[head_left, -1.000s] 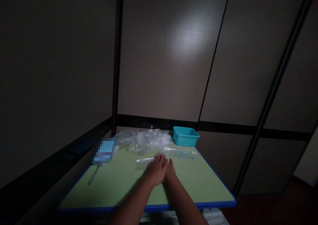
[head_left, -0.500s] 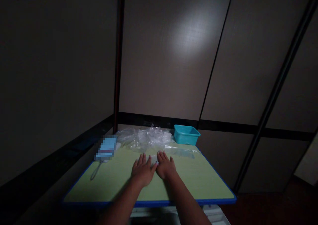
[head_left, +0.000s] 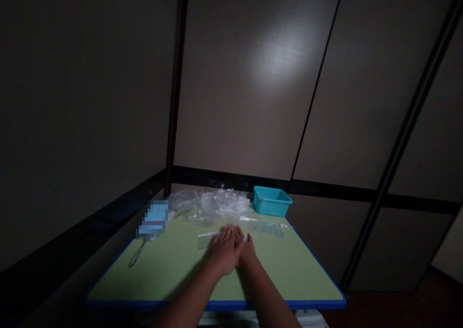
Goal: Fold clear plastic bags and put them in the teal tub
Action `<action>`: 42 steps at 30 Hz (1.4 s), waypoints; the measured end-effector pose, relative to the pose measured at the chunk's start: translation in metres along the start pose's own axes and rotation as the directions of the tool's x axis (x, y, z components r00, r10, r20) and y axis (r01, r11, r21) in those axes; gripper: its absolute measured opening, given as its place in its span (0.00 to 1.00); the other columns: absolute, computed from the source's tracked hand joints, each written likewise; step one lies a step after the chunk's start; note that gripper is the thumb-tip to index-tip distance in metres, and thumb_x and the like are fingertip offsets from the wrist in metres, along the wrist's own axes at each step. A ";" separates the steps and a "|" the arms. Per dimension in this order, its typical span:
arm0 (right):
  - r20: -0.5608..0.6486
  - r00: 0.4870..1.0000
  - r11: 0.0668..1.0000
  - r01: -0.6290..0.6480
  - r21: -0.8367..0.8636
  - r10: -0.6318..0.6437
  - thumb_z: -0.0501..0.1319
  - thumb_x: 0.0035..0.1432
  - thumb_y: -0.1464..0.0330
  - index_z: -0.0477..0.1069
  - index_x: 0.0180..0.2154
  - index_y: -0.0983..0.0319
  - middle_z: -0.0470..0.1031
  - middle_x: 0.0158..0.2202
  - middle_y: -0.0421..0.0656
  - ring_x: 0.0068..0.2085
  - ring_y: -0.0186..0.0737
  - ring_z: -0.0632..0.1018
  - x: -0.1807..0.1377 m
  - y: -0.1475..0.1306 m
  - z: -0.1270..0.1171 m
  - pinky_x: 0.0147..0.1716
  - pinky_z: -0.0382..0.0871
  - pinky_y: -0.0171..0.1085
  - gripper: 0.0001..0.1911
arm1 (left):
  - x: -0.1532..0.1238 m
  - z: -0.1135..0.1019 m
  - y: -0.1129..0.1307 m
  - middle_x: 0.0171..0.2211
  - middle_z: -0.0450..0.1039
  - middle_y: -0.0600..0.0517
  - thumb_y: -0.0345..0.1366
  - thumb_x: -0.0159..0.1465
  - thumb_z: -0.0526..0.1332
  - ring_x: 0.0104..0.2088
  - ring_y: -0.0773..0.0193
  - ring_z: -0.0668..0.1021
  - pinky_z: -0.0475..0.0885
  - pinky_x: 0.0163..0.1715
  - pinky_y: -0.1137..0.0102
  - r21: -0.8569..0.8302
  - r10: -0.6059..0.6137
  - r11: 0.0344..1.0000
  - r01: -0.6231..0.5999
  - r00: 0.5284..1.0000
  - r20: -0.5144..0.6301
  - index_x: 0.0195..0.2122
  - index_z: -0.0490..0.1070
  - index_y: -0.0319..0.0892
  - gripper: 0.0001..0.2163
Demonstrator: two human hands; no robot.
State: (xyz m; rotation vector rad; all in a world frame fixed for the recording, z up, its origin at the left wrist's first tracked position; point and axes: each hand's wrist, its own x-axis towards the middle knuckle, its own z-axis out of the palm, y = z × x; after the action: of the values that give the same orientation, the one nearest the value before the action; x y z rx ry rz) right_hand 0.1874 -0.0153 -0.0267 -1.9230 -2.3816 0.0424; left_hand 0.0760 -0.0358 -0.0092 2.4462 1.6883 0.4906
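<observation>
Both my hands lie flat on a green table (head_left: pixel 289 270), side by side and touching. My left hand (head_left: pixel 224 251) has its fingers stretched out together and partly overlaps my right hand (head_left: pixel 246 250), whose fingers also lie flat. Under their fingertips is a clear plastic bag (head_left: pixel 207 239) laid flat on the table. Neither hand grips anything.
A heap of crumpled clear plastic bags (head_left: pixel 210 205) fills the far side of the table. A teal plastic tub (head_left: pixel 271 201) stands at the far right corner. Another clear bag (head_left: pixel 265 227) lies right of my hands. A blurred blue item (head_left: pixel 154 219) with a cord (head_left: pixel 136 255) sits at the left edge.
Half a second ago my hands were spread apart on the bag with fingers splayed. They have come back together in the middle, fingers closed up, left over right.
</observation>
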 end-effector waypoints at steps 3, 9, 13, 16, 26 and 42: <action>0.015 1.000 0.999 0.023 -0.030 -0.023 0.47 0.58 0.62 0.40 0.63 0.57 0.36 0.65 0.42 0.64 0.48 0.41 0.001 0.003 0.001 0.57 0.40 0.56 0.33 | 0.013 0.004 0.017 0.64 0.43 0.46 0.54 0.64 0.31 0.63 0.59 0.48 0.47 0.59 0.60 -0.061 0.041 0.997 -0.040 0.999 0.022 0.63 0.47 0.35 0.34; 0.025 0.999 0.998 0.044 -0.044 -0.043 0.51 0.55 0.62 0.34 0.64 0.56 0.33 0.66 0.44 0.64 0.50 0.40 0.003 0.005 0.003 0.57 0.39 0.58 0.39 | 0.021 0.011 0.010 0.63 0.44 0.41 0.52 0.65 0.30 0.63 0.54 0.49 0.51 0.58 0.56 -0.103 -0.038 0.994 0.043 0.998 0.050 0.63 0.46 0.31 0.34; 0.026 0.999 0.998 0.047 -0.035 -0.046 0.49 0.56 0.60 0.34 0.64 0.57 0.32 0.66 0.43 0.64 0.48 0.40 0.001 0.004 0.003 0.56 0.40 0.59 0.38 | 0.013 0.011 0.001 0.63 0.47 0.43 0.52 0.65 0.30 0.63 0.56 0.50 0.47 0.59 0.57 -0.081 -0.042 0.996 0.046 0.998 0.050 0.63 0.48 0.35 0.33; 0.014 0.999 0.999 0.038 -0.023 -0.037 0.44 0.58 0.58 0.36 0.64 0.57 0.33 0.66 0.42 0.64 0.46 0.39 0.000 0.002 0.001 0.56 0.40 0.59 0.34 | 0.010 0.010 -0.004 0.63 0.47 0.44 0.53 0.65 0.30 0.63 0.56 0.50 0.46 0.59 0.56 -0.056 -0.041 0.997 0.044 0.998 0.047 0.62 0.50 0.36 0.33; 0.016 0.998 0.997 -0.061 0.044 0.061 0.37 0.61 0.61 0.37 0.64 0.62 0.36 0.65 0.42 0.64 0.43 0.41 0.001 -0.005 -0.003 0.57 0.37 0.57 0.31 | 0.001 0.008 -0.039 0.64 0.43 0.43 0.55 0.63 0.36 0.63 0.53 0.46 0.44 0.58 0.53 0.019 -0.089 0.996 0.089 0.996 0.017 0.62 0.51 0.38 0.33; -0.125 0.987 0.911 -0.045 0.409 0.104 0.42 0.61 0.61 0.46 0.62 0.60 0.44 0.65 0.43 0.64 0.43 0.47 -0.003 0.001 0.001 0.58 0.32 0.54 0.29 | -0.001 0.004 -0.103 0.61 0.55 0.48 0.41 0.68 0.38 0.61 0.64 0.55 0.52 0.59 0.65 -0.179 -0.007 0.983 -0.038 0.970 -0.242 0.58 0.58 0.37 0.23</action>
State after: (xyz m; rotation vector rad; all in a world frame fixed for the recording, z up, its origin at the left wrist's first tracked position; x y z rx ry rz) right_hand 0.1892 -0.0175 -0.0280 -1.7501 -2.0090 0.3603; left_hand -0.0138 0.0014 -0.0431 2.3476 1.6245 0.9360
